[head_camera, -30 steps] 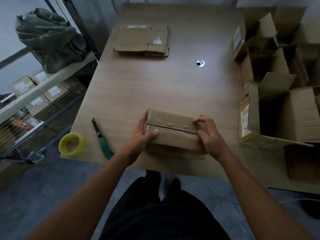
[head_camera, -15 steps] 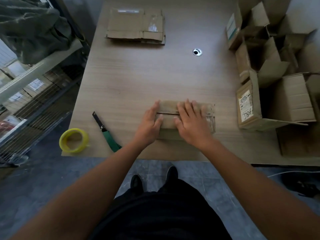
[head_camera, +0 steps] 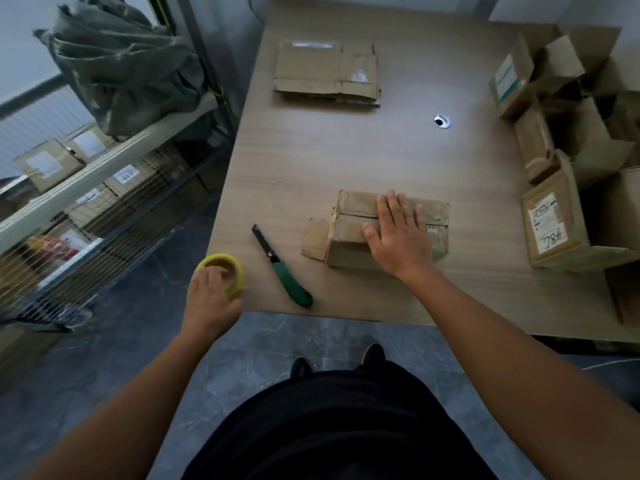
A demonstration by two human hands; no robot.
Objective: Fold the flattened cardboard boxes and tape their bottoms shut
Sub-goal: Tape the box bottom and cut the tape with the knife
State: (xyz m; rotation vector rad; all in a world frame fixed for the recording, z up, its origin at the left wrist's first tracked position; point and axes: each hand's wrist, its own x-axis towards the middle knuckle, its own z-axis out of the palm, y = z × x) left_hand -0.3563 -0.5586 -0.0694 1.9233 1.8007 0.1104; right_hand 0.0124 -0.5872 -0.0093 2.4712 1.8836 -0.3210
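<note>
At the near left corner of the surface point(head_camera: 346, 161), my left grip point(head_camera: 211, 296) curls its fingers over the yellow tape roll point(head_camera: 238, 274) and takes hold of it. Well to its right, near the front edge, sits the folded box point(head_camera: 349, 244). My right grip point(head_camera: 398, 237) lies flat on top of it, fingers straight, pressing the flaps down and grasping nothing. The box's long axis and the seam point(head_camera: 356, 216) between its flaps both run left to right, so I judge the tape must travel rightward from the left grip and then lie along that line. The green-handled knife point(head_camera: 291, 282) lies between roll and box, blade pointing away from me, so the roll should go over it. One small flap point(head_camera: 315, 239) juts loose at the box's left end, on the side the tape comes from.
</note>
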